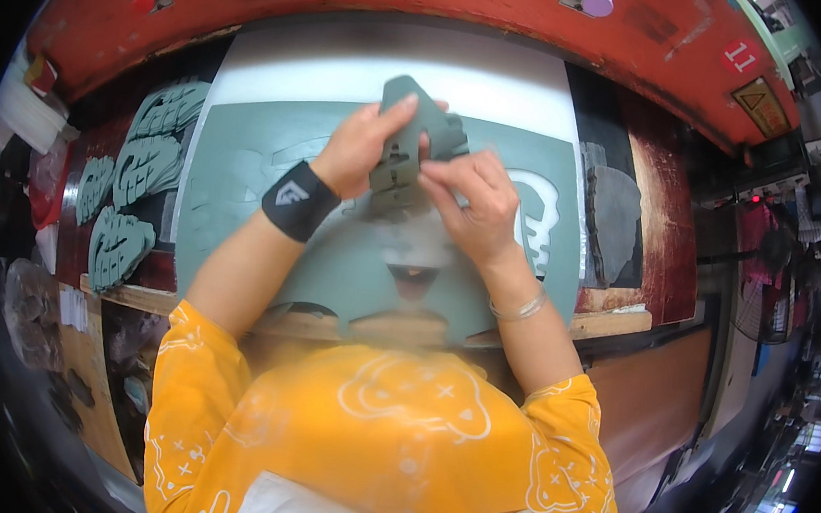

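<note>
Matt grey-green foam cut-out piece (410, 146), matching foam sheet (273, 164), worn red-painted metal press (430, 2)

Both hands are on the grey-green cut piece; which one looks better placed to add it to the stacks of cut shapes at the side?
Left, probably. The left hand grips the cut piece, and the stacks lie on its side; the right hand is farther away.

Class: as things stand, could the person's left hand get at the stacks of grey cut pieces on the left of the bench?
Probably yes. The stacks lie open on the bench with nothing over them. But the left hand is busy: with the right hand it grips a grey cut piece, so it must let go first.
</note>
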A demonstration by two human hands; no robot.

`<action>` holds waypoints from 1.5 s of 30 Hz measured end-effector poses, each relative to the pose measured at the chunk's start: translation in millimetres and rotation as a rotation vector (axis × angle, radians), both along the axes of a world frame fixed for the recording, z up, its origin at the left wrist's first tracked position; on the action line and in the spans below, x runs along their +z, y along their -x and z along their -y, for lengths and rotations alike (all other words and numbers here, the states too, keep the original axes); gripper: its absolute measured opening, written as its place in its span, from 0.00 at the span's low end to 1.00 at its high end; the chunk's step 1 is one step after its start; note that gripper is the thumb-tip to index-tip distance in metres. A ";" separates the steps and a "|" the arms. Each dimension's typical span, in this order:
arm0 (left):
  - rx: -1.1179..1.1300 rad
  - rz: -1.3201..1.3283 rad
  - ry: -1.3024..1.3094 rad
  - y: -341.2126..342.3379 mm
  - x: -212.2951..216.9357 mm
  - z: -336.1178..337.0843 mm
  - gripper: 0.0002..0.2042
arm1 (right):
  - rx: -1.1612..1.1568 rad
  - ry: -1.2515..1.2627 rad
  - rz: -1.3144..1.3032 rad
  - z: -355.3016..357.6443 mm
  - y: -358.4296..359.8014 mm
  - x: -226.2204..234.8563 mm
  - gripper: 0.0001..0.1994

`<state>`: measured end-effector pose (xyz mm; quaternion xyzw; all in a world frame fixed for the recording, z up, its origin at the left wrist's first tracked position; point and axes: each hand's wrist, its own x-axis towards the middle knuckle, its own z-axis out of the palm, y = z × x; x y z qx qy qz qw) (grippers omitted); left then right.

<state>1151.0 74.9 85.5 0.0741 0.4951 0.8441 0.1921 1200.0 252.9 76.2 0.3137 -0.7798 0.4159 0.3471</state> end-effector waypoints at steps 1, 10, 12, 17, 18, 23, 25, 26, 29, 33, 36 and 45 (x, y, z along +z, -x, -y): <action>0.010 -0.006 0.021 6.4 2.9 2.6 0.20 | 0.067 -0.043 0.056 -4.5 -3.4 -5.1 0.05; 0.378 -0.382 -0.191 112.8 90.3 79.7 0.18 | 0.143 -0.209 0.451 -34.6 -31.1 -38.9 0.03; 0.508 -0.535 0.106 109.3 101.7 97.0 0.17 | 0.136 -0.193 0.496 -34.8 -29.9 -38.7 0.03; 0.079 -1.283 0.957 8.5 56.8 103.6 0.20 | 0.105 -0.159 0.543 -31.5 -30.7 -36.2 0.03; -0.069 -1.024 1.067 -26.2 39.6 105.0 0.25 | 0.109 -0.146 0.550 -30.8 -31.0 -36.3 0.03; -0.410 -1.180 1.253 -100.4 -14.3 111.5 0.31 | 0.072 -0.144 0.581 -27.5 -31.4 -38.6 0.03; -0.423 -1.226 1.269 -101.9 -18.5 108.0 0.32 | 0.058 -0.125 0.607 -26.3 -31.6 -38.7 0.04; -0.386 -1.266 1.252 -99.4 -17.5 105.5 0.32 | 0.043 -0.128 0.616 -25.5 -32.0 -38.4 0.04; -0.452 -1.367 1.284 -92.6 -9.6 97.3 0.32 | 0.035 -0.069 0.676 -23.3 -34.5 -35.9 0.04; -0.562 -1.432 1.295 -90.2 -4.2 100.0 0.31 | -0.008 -0.111 0.651 -21.6 -40.3 -32.4 0.05; -0.585 -1.415 1.259 -83.7 -7.0 103.7 0.27 | -0.019 -0.117 0.734 -21.4 -45.1 -26.0 0.05; 0.160 0.147 -0.123 -19.5 12.6 114.4 0.27 | -0.089 -0.196 0.384 43.2 -41.3 39.3 0.13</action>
